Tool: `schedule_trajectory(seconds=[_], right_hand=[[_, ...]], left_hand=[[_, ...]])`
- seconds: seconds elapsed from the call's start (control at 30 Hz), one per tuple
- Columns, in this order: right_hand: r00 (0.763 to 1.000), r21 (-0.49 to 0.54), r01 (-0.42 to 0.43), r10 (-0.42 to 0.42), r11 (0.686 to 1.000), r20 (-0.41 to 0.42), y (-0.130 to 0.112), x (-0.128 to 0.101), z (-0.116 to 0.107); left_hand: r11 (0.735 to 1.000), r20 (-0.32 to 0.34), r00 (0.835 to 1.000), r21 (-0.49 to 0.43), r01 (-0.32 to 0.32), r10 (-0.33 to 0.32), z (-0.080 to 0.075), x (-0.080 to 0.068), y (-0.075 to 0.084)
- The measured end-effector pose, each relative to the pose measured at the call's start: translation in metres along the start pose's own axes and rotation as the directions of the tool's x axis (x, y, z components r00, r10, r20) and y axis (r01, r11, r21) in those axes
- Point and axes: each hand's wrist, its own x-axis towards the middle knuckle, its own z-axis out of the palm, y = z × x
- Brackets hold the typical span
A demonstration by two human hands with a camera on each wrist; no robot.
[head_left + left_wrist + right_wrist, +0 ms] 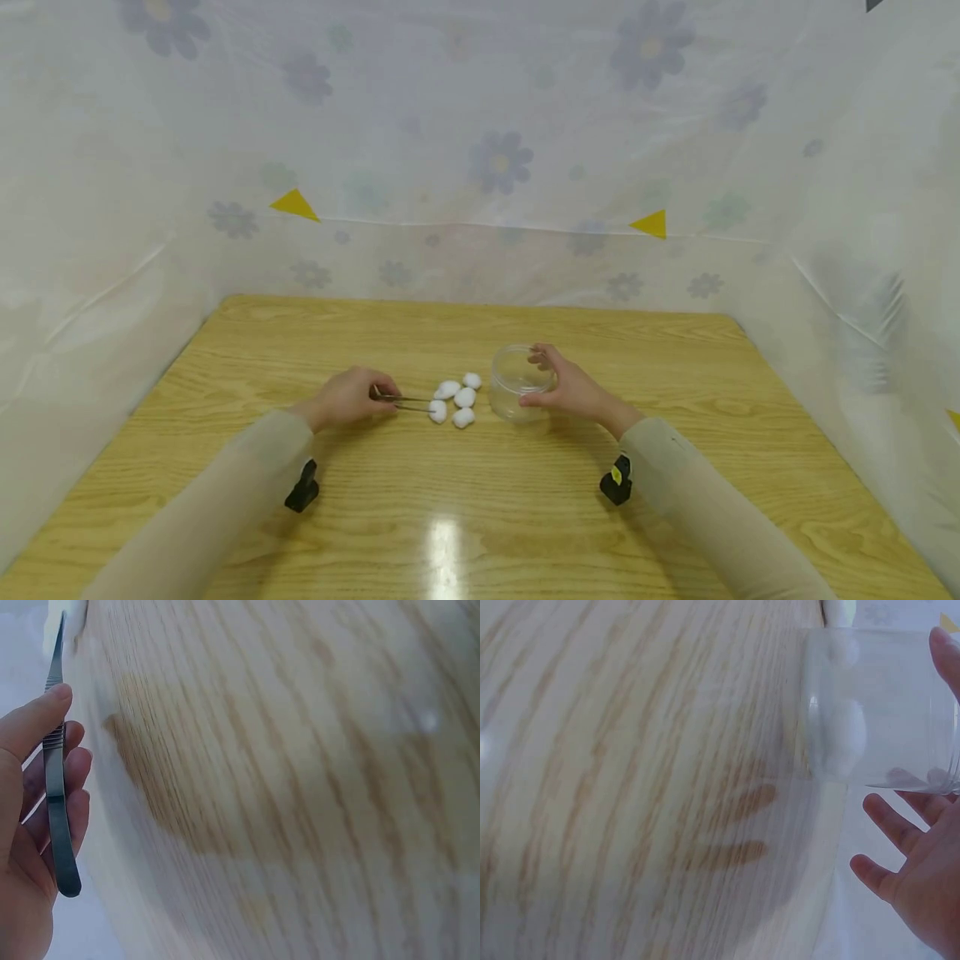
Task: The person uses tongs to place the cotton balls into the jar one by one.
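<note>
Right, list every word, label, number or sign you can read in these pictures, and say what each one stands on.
None: no readable text in any view.
The clear plastic jar bears no label.
The metal tweezers show no marking.
The small yellow patch on the black wrist camera mount is too small to read.

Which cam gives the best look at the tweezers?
Left wrist: the tweezers fill the frame edge, pinched in the left hand, ribbed grip clear. Head view shows them small, tips at a cotton ball. Right wrist view shows none of them.
</note>
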Motion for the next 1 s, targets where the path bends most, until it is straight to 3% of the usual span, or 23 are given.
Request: schedule_trajectory(seconds=[0.33, 1.0], right_hand=[[1.000, 0.003, 0.003, -0.003, 1.000, 0.006, 0.0004, 0.0007, -0.0004], [1.000, -0.006, 0.007, -0.007, 1.000, -0.001, 0.0019, 0.0009, 0.0003]], left_hand=[[0.994, -0.018, 0.996, 0.064, -0.087, 0.088, 0.0018, 0.0000, -0.0027], [0.999, -0.046, 0.998, 0.022, -0.050, 0.051, -0.0062, -0.0005, 0.0011]])
